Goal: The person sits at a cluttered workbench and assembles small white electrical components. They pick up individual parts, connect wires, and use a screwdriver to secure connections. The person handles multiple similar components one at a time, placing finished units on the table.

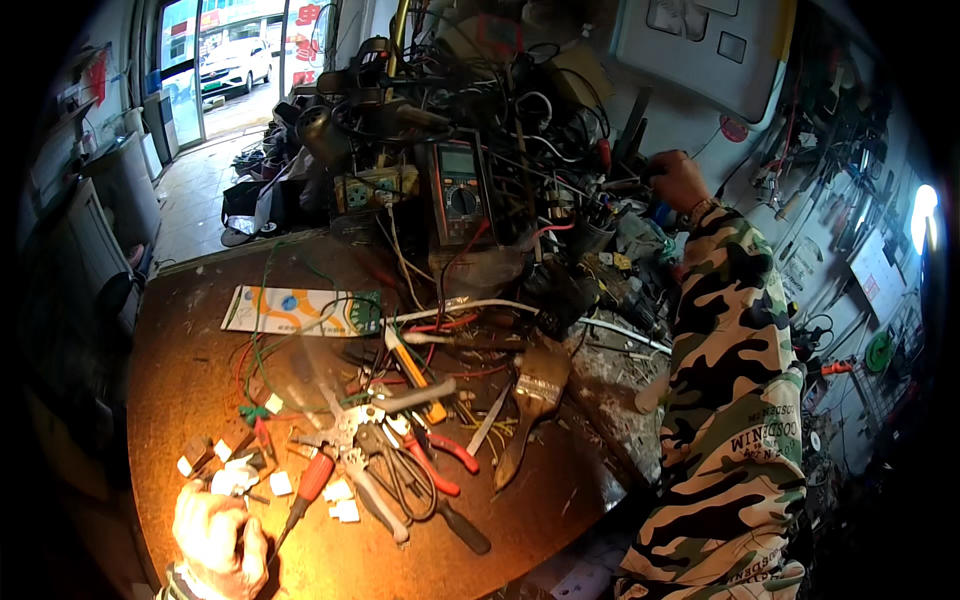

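Observation:
My left hand (215, 540) rests at the table's near left, fingers curled; what they hold, if anything, is hidden. Just right of it lies a screwdriver (313, 480) with a red and black handle. Small white blocks (281, 484) and a crumpled white piece (234, 477) lie beyond that hand. My right hand (680, 182) reaches far out to the back right, over a cluster of upright tools. Its fingers are bent around something dark that I cannot make out. Red-handled pliers (430, 462), a grey-handled tool (375, 497) and a paintbrush (541, 385) lie mid-table.
A multimeter (461, 196) stands before a tall heap of cables and tools. Also on the wooden table (190, 365) are a yellow-orange utility knife (413, 375), a printed white packet (290, 310) and loose wires. More tools hang on the right wall. A glass door (182, 75) stands at the back left.

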Tool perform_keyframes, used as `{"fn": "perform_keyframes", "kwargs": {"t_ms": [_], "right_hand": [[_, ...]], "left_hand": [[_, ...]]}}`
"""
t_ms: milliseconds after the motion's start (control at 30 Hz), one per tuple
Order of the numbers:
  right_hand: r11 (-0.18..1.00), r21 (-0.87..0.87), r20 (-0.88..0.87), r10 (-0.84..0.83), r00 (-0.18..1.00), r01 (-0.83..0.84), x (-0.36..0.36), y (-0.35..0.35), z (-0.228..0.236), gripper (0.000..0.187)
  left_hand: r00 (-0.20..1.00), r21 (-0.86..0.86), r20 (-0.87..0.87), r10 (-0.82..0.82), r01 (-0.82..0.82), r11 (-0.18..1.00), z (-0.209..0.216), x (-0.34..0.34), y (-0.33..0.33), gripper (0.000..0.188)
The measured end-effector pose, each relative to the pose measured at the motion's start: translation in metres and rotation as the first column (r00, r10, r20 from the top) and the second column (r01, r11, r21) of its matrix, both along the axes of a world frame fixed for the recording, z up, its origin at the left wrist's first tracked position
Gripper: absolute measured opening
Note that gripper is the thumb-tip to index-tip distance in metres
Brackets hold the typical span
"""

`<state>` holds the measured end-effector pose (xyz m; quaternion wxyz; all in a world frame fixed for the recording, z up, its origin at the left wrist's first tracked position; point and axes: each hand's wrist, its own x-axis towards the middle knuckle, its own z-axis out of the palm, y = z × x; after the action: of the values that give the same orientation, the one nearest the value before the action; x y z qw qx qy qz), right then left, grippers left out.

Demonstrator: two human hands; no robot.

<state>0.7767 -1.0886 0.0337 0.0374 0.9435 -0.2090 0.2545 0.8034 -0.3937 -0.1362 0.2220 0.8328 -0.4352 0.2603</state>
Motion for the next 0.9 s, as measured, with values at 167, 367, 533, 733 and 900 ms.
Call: {"fn": "perform_keyframes", "kwargs": {"t_ms": [167, 367, 533, 733, 900], "right_hand": [[0.962, -0.269, -0.089, 0.024, 0.996, -0.047, 0.044, -0.031, -0.030, 0.025], [0.947, -0.310, -0.359, -0.038, 0.932, -0.081, 0.075, -0.072, -0.071, 0.014], [0.969, -0.231, -0.505, -0.044, 0.862, -0.087, 0.098, -0.061, -0.090, 0.030], [0.989, -0.137, -0.379, -0.006, 0.925, -0.050, 0.069, -0.006, -0.011, 0.036], [0.917, -0.360, -0.391, 0.020, 0.920, -0.173, 0.002, 0.023, 0.073, 0.035]], "left_hand": [[0.999, 0.026, -0.044, -0.019, 0.020, 0.999, 0.000, 0.012, -0.010, 0.011], [0.997, 0.059, -0.081, 0.007, -0.002, 0.998, -0.002, 0.016, -0.010, 0.012], [0.995, 0.063, -0.091, 0.028, -0.022, 0.998, -0.002, 0.015, -0.008, 0.013], [0.999, 0.064, -0.052, 0.009, -0.005, 0.998, -0.002, 0.004, -0.008, 0.012], [0.996, 0.031, -0.057, -0.076, 0.077, 0.997, -0.001, -0.005, -0.003, 0.008]]}}
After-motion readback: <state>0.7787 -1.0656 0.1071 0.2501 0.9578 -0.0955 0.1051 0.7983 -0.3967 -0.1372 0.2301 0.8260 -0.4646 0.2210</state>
